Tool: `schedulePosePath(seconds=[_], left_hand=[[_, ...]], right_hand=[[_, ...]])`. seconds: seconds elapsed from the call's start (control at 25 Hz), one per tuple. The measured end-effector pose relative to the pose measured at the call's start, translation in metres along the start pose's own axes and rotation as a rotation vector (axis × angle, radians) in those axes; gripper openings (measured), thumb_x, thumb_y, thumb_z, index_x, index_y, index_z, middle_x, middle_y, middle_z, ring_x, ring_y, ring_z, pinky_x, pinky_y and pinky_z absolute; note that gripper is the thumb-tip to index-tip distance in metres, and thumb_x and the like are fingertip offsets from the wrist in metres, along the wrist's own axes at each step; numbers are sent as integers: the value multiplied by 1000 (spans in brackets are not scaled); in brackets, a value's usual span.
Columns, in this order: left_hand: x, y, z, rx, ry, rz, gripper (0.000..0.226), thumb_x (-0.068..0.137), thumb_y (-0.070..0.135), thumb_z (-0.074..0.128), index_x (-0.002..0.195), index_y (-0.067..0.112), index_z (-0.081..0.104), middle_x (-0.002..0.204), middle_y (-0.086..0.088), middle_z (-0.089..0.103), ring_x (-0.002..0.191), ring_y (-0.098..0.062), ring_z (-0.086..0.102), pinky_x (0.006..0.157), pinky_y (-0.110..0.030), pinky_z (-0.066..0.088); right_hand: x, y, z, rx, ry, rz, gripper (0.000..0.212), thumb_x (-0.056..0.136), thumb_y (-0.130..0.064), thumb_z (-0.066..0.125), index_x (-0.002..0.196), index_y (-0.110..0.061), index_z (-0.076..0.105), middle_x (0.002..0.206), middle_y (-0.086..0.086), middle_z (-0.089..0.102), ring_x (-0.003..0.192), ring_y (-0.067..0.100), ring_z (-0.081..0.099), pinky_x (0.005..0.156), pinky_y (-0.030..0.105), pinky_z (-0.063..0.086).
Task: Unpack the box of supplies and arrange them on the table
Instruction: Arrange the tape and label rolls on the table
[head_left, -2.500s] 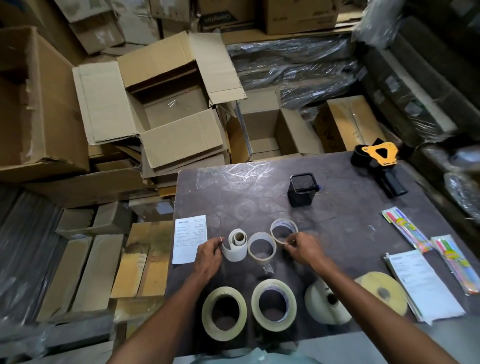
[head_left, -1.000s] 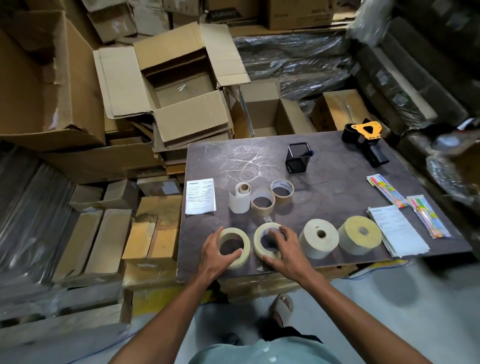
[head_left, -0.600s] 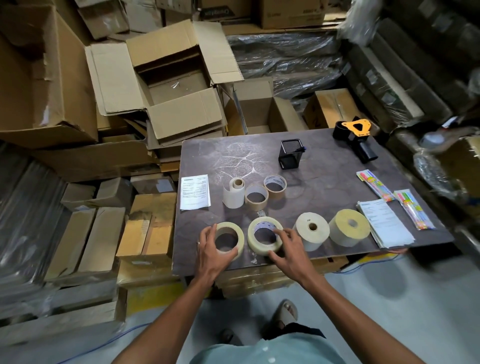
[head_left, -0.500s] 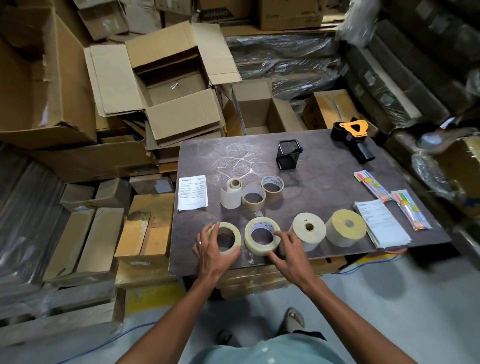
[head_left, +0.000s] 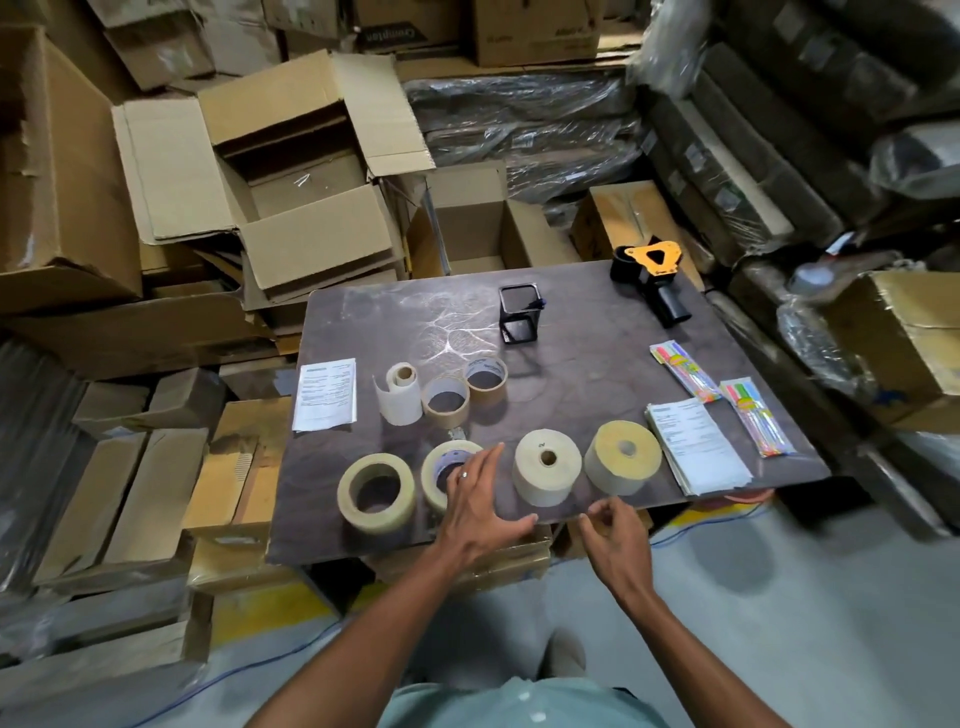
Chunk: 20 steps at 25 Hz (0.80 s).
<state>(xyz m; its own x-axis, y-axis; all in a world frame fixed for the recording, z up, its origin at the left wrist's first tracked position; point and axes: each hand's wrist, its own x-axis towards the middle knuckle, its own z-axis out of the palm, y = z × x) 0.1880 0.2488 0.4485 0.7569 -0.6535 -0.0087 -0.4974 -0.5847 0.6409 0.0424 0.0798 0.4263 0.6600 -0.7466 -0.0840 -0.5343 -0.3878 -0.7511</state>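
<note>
Supplies lie sorted in rows on the dark tabletop (head_left: 597, 332). Left hand (head_left: 475, 501), fingers spread, rests on the second cream tape roll (head_left: 441, 467) at 6 o'clock, apparently aligning it; right hand (head_left: 615, 535) hovers loosely curled, empty. Opened cardboard box (head_left: 291, 171) sits at 11 o'clock.

Bare table (head_left: 597, 374) between pen holder (head_left: 518, 314) and rolls (head_left: 546, 473).

Lots of brown cardboard boxes (head_left: 78, 171) are piled up on the left and at the back. Long bundles wrapped in shiny plastic (head_left: 524, 124) lie behind. Flat cardboard pieces (head_left: 130, 499) sit low on the left. The floor (head_left: 779, 623) is grey, and a thin blue wire (head_left: 249, 670) runs across it.
</note>
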Motion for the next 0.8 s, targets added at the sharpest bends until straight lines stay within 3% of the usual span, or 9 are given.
schedulePosePath(seconds=[0.08, 0.16, 0.24, 0.32, 0.44, 0.64, 0.8], left_hand=[[6, 14, 10, -17, 3, -33, 112, 65, 69, 70, 155, 28, 16, 159, 6, 27, 147, -15, 22, 121, -44, 18], [11, 25, 17, -19, -1, -57, 115, 65, 66, 72, 155, 28, 13, 160, 5, 24, 147, -15, 20, 121, -42, 15], [16, 33, 25, -13, -9, -70, 116, 65, 65, 71, 156, 27, 9, 161, 4, 23, 147, -18, 22, 120, -45, 17], [20, 39, 34, -13, -10, -101, 116, 66, 61, 70, 156, 24, 8, 162, 3, 22, 146, -21, 25, 119, -46, 18], [26, 45, 44, -19, 8, -166, 114, 68, 58, 68, 157, 21, 7, 161, 1, 25, 146, -22, 27, 120, -47, 14], [38, 55, 52, 7, 58, -275, 118, 61, 66, 70, 156, 21, 15, 152, 0, 39, 140, -21, 36, 116, -47, 16], [44, 59, 54, 13, 80, -305, 116, 56, 63, 76, 152, 27, 21, 145, 2, 46, 131, -20, 42, 109, -45, 22]], right_hand=[[14, 11, -15, 32, 102, 62, 30, 79, -27, 76, 96, -22, 52, 98, 2, 59, 95, 27, 59, 80, 38, 50], [27, 16, -28, 74, 182, 95, 58, 74, -29, 83, 117, -19, 46, 117, 9, 55, 110, 29, 54, 93, 45, 50], [42, 18, -37, 96, 173, 93, 88, 69, -28, 88, 138, -14, 36, 134, 13, 47, 123, 26, 45, 104, 45, 45], [57, 24, -42, 95, 116, 63, 104, 66, -31, 89, 148, -19, 26, 144, 13, 41, 132, 26, 40, 110, 45, 40], [74, 32, -43, 112, 50, 18, 113, 62, -33, 91, 151, -21, 23, 152, 8, 38, 141, 28, 36, 117, 45, 32], [89, 40, -45, 157, -5, -45, 116, 55, -42, 92, 150, -28, 26, 149, 1, 43, 139, 22, 40, 115, 46, 36], [93, 36, -51, 158, -43, -136, 119, 56, -41, 94, 153, -29, 25, 153, -5, 37, 138, 10, 35, 113, 29, 30]])
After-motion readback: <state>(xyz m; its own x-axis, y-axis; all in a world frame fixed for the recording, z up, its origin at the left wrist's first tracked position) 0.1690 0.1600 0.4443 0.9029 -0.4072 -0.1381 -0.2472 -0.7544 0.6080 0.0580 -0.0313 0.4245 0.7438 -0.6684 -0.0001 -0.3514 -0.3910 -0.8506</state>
